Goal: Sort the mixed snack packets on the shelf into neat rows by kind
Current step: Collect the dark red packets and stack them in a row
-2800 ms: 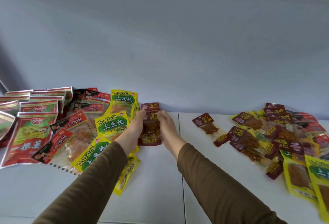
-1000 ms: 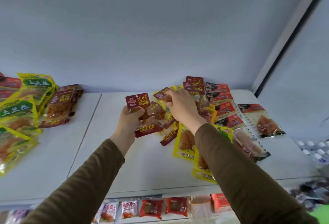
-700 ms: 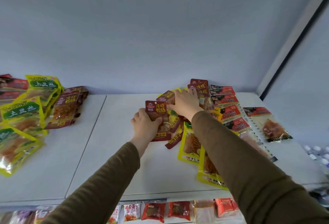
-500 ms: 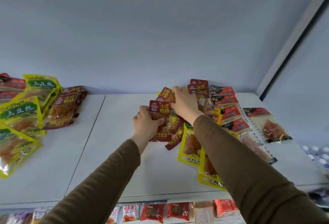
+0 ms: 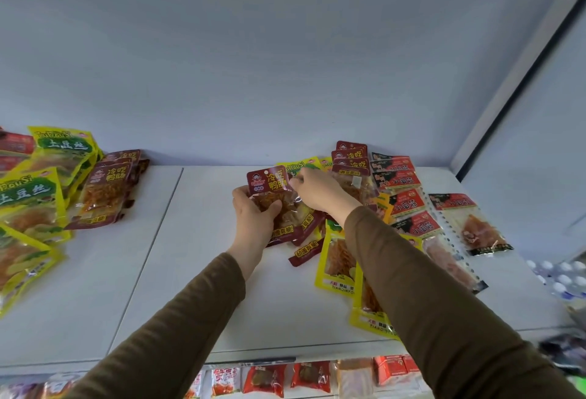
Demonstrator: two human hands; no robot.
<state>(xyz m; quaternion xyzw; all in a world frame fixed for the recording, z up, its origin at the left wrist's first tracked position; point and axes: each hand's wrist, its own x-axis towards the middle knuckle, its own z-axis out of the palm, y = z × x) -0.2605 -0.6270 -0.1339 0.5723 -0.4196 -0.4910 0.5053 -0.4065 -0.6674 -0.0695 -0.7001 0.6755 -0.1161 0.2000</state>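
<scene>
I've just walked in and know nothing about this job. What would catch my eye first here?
Two hands meet mid-shelf: the left hand grips a bunch of maroon packets, while the right hand picks at the mixed heap on the right. Far left lie sorted yellow packets, with a maroon stack beside them.

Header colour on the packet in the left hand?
Dark red header on the packet, yellow characters; left hand grips it. Head view.
</scene>
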